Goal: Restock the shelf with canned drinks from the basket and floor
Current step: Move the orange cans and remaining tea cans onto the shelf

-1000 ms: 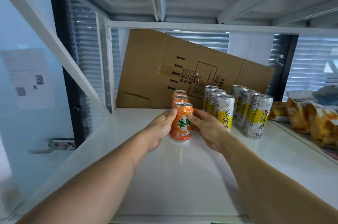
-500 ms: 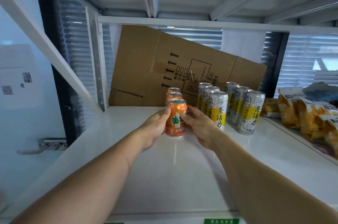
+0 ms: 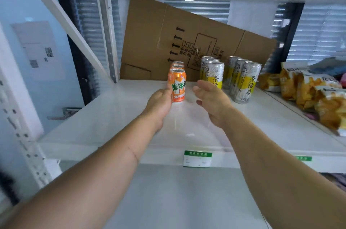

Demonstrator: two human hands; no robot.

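Observation:
Three orange cans stand in a single file on the white shelf point(image 3: 116, 116). My left hand point(image 3: 159, 102) holds the front orange can point(image 3: 177, 86) at its lower left side, with the thumb against the can. The fingers on that side are hidden. My right hand point(image 3: 211, 101) hovers just right of the can with its fingers relaxed, apart from it and holding nothing. To the right, tall silver and yellow cans point(image 3: 245, 80) stand in two rows running back from the front.
A flattened cardboard box point(image 3: 149, 45) leans against the back of the shelf. Orange snack bags point(image 3: 307, 94) lie on the right part. A slanted white brace point(image 3: 61, 15) crosses the left side. A green price label point(image 3: 197, 158) sits on the shelf's front edge.
My right hand has let go of the front orange can and drawn back to the right. The view has pulled back, showing the shelf's front edge.

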